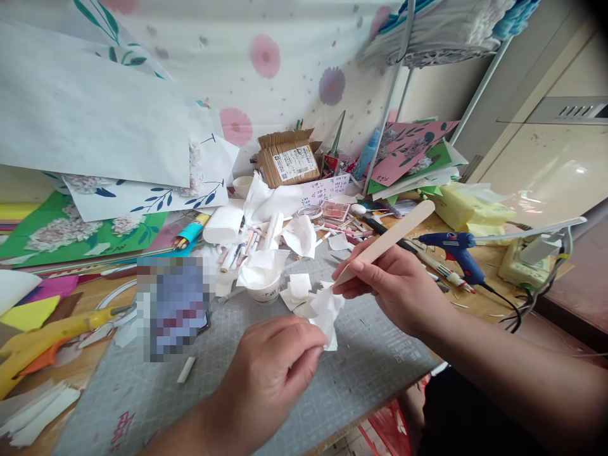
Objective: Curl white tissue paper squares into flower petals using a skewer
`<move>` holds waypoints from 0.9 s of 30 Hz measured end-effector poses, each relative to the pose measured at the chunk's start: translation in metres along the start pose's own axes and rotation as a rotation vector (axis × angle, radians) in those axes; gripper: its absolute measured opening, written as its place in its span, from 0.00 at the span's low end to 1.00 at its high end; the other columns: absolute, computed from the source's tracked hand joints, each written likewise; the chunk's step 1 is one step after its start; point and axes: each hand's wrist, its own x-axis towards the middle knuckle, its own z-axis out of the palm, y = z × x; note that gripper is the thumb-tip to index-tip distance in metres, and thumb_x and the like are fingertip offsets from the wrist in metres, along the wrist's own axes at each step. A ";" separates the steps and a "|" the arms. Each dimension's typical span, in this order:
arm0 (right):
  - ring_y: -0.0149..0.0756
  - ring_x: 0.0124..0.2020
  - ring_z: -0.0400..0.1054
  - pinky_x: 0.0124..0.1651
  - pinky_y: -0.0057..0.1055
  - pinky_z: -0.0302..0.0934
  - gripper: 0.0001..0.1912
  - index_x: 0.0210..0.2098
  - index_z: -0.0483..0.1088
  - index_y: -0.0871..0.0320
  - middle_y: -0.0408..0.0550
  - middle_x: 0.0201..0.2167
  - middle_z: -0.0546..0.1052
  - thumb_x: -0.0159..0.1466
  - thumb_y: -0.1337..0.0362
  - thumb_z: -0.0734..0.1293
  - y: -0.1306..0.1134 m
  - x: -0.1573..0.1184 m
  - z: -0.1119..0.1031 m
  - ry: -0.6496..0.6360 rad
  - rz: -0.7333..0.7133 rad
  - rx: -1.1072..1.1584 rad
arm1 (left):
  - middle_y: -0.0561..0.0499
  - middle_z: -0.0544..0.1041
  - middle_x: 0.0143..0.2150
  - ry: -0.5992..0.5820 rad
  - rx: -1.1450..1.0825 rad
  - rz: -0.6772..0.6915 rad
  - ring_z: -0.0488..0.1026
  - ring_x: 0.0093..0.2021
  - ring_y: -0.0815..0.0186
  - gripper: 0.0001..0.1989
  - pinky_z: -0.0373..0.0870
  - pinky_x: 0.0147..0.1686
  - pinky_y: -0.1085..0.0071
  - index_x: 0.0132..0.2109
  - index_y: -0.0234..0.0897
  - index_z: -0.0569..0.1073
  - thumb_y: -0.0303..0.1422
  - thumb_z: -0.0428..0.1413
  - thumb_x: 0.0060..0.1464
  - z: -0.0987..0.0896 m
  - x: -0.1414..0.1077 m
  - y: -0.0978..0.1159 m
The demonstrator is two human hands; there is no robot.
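Over the mat (pixel 365 364) | paper (pixel 327 310): between the hands, likely light, soft, easily torn; best taken by an edge | left hand (pixel 278 361): fingers pinched on paper's edge | right hand (pixel 387 278): fingers clamped on stick (pixel 399 231), likely stiff, near its lower end

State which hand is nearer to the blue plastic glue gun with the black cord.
Right. The right hand, holding a flat pale wooden stick, is left of the glue gun, not touching it. The left hand, pinching thin white paper, is farther left and lower in view.
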 end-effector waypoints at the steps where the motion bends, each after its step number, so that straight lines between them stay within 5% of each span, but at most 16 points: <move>1: 0.33 0.29 0.77 0.31 0.25 0.71 0.12 0.30 0.74 0.61 0.48 0.28 0.81 0.61 0.57 0.70 0.000 0.002 -0.001 0.031 0.001 -0.004 | 0.55 0.76 0.25 0.002 0.002 -0.006 0.72 0.24 0.72 0.10 0.68 0.26 0.79 0.35 0.37 0.72 0.17 0.53 0.53 0.000 0.000 0.000; 6: 0.35 0.27 0.76 0.32 0.30 0.73 0.12 0.31 0.72 0.61 0.48 0.26 0.80 0.59 0.57 0.71 -0.005 0.017 -0.004 0.232 -0.096 -0.009 | 0.55 0.75 0.24 -0.021 0.035 -0.059 0.73 0.24 0.71 0.10 0.67 0.26 0.78 0.33 0.37 0.71 0.18 0.52 0.52 0.001 -0.001 0.001; 9: 0.35 0.29 0.76 0.37 0.33 0.73 0.10 0.33 0.71 0.58 0.46 0.28 0.79 0.61 0.57 0.70 -0.017 0.031 0.006 0.240 -0.201 -0.005 | 0.53 0.76 0.24 -0.072 0.047 -0.110 0.74 0.24 0.69 0.10 0.67 0.26 0.76 0.31 0.36 0.71 0.17 0.52 0.50 0.002 -0.001 0.003; 13: 0.38 0.34 0.76 0.38 0.36 0.71 0.06 0.34 0.71 0.58 0.50 0.33 0.79 0.64 0.61 0.66 -0.027 0.058 0.042 -0.010 -0.397 -0.379 | 0.52 0.78 0.25 -0.074 -0.004 -0.164 0.75 0.24 0.67 0.10 0.68 0.27 0.74 0.30 0.37 0.72 0.19 0.52 0.48 0.003 -0.001 0.004; 18: 0.35 0.26 0.72 0.31 0.32 0.66 0.05 0.24 0.74 0.60 0.46 0.23 0.78 0.56 0.71 0.69 -0.019 0.089 0.078 -0.293 -0.244 -0.663 | 0.52 0.78 0.26 -0.049 -0.178 -0.394 0.75 0.27 0.66 0.09 0.68 0.29 0.73 0.29 0.38 0.72 0.20 0.52 0.48 0.008 -0.003 0.005; 22: 0.38 0.35 0.74 0.40 0.36 0.67 0.06 0.32 0.75 0.62 0.49 0.30 0.79 0.61 0.66 0.67 -0.031 0.082 0.065 -0.320 -0.228 -0.597 | 0.53 0.74 0.24 -0.010 -0.488 -0.670 0.71 0.25 0.67 0.06 0.68 0.27 0.73 0.28 0.37 0.71 0.23 0.53 0.48 0.011 -0.003 0.004; 27: 0.36 0.37 0.72 0.44 0.34 0.66 0.07 0.34 0.74 0.60 0.49 0.33 0.78 0.64 0.62 0.67 -0.036 0.028 0.027 -0.251 -0.192 -0.385 | 0.54 0.73 0.25 0.135 -0.865 -0.906 0.73 0.27 0.68 0.04 0.72 0.32 0.71 0.29 0.36 0.69 0.27 0.58 0.48 0.008 0.004 0.004</move>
